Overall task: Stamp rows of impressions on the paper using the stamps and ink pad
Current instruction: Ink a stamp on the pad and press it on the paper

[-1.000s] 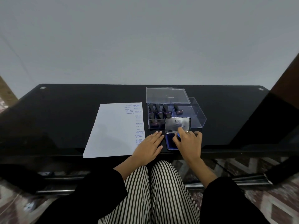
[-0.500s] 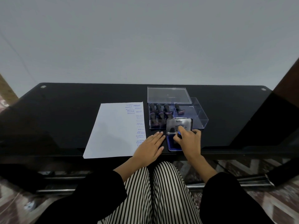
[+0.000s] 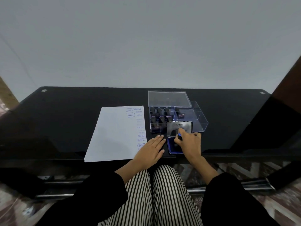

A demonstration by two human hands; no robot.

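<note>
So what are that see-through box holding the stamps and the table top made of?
The box looks like clear rigid plastic: the stamps show straight through its walls, and its edges catch light. The table top seems glossy black glass, given its mirror-like reflections, though a lacquered board is possible.

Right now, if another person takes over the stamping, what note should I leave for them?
Right hand grips a stamp over the open ink pad; contact unclear.
Left hand lies flat at the near right corner of the paper.
Other stamps sit in the clear box behind the pad.
Done: impressions down the paper's right side.
Left: stamp rows on the blank part.
</note>
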